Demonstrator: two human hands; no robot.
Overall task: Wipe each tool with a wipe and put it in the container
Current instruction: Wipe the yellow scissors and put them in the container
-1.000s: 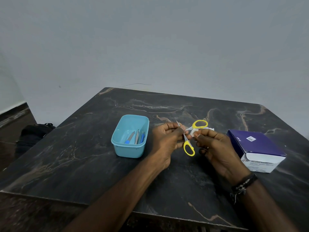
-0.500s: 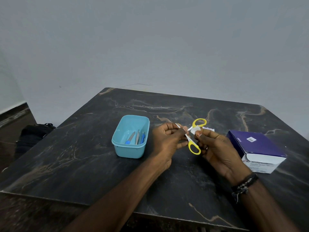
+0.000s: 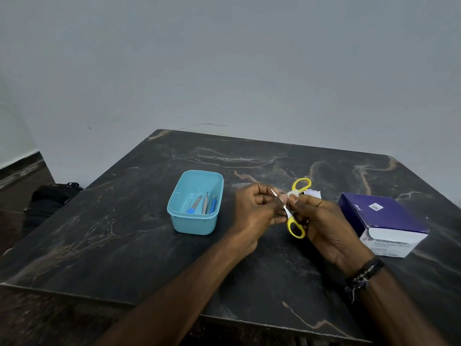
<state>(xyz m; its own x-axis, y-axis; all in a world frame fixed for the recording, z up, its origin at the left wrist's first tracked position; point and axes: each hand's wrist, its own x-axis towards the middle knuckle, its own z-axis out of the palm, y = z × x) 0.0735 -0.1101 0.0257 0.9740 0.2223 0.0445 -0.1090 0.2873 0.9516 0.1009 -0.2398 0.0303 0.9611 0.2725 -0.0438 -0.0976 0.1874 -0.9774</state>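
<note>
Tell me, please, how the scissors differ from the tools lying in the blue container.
The scissors have yellow loop handles; the tools look slim, straight, some blue-handled. The scissors are held above the table by both hands; the tools lie in the container. Both show pale blades.

"BD" and "Alcohol", blurred, on the purple box front

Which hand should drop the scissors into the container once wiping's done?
Probably the left hand: it grips the scissors by the blades and sits right beside the blue container. The right hand pinches the wipe, farther away.
</note>
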